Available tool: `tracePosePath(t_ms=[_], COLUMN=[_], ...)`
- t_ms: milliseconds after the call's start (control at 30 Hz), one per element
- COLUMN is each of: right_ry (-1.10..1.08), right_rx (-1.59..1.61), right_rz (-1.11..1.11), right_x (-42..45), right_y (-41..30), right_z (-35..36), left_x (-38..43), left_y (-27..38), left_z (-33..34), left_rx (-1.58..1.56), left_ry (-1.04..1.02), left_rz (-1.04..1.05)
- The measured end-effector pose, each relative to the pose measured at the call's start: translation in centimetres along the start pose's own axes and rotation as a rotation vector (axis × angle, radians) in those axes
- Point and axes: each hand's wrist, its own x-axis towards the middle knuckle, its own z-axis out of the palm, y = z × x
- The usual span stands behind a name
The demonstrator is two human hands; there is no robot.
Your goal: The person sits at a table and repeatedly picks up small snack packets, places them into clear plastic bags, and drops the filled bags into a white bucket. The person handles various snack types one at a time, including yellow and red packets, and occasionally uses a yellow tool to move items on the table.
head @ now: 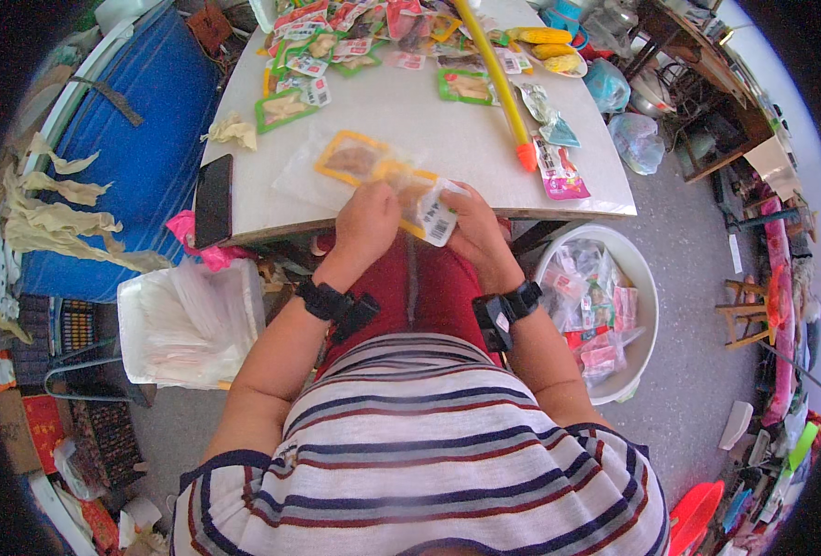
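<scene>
My left hand point(369, 222) is closed at the table's front edge, pinching a thin clear plastic bag point(299, 177). What its fingertips press on is hidden. With thumb and fingers my right hand point(476, 219) grips a yellow-edged food packet point(421, 201), which has a white printed end and brown contents. The packet is tilted and blurred, its far end against the bag. Beyond my left hand, another yellow-edged packet point(351, 158) lies flat over the bag; I cannot tell whether it is inside.
Many food packets point(313, 48) lie heaped at the table's point(396, 104) far side. A yellow tube with an orange tip point(497, 83) lies at right. Below stand a white tub of packets point(650, 306) and a box of clear bags point(125, 326). A phone point(214, 201) rests at the left edge.
</scene>
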Motion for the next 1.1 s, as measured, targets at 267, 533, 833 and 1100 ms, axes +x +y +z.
tracePosePath(t_ms=[267,533,833,1100], right_ry=[-0.035,0.173,0.004,-0.036], right_rx=[-0.685,-0.535,-0.436,-0.377], right_rz=[-0.182,0.146,0.156,0.195], right_x=[2.9,-0.9,2.8,1.1], right_y=[2.6,-0.6,1.5,1.1], right_z=[-3.9,-1.0,1.6,3.2], left_x=[-1.1,-1.5,-1.6,-2.2], left_y=[0.2,0.5,0.7,0.2], left_z=[0.0,0.0,-0.7,-0.7], left_rx=[0.017,0.051,0.145,0.124], left_ry=[0.046,0.047,-0.012,-0.016], left_rz=[0.054,0.079,0.071,0.136])
